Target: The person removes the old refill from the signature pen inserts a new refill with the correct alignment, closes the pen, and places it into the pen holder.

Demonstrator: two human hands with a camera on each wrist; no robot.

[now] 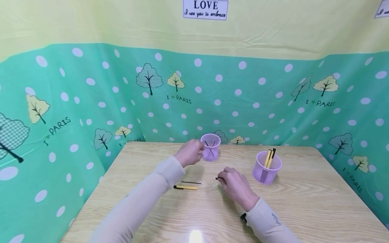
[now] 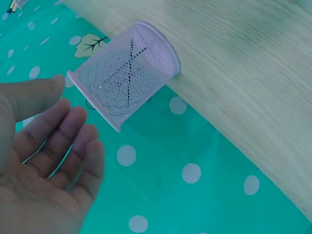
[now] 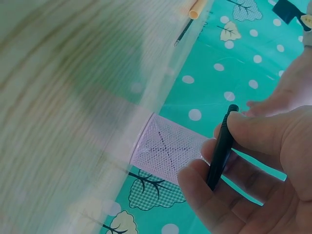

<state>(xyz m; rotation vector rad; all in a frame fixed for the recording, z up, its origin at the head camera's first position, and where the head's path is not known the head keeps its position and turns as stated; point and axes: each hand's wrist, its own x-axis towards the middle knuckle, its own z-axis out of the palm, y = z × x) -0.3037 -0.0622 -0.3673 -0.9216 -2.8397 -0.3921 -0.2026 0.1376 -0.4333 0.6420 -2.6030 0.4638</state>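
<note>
My left hand (image 1: 189,152) is just left of a pink mesh pen cup (image 1: 210,156) at the back of the table. In the left wrist view its fingers (image 2: 61,131) are loosely bent, with nothing between them. Thin dark refills (image 1: 209,148) stand crossed inside that cup. My right hand (image 1: 237,185) is above the table, pinching a short black pen cap (image 3: 222,151) between thumb and fingers. Left of it on the table lie a yellow pen barrel (image 1: 189,188) with a black end and a thin dark refill (image 1: 192,183).
A second, wider pink mesh cup (image 1: 258,173) stands on the right, holding yellow pens (image 1: 268,158) with black ends. A green dotted cloth (image 1: 218,101) hangs behind and beside the wooden table (image 1: 304,202).
</note>
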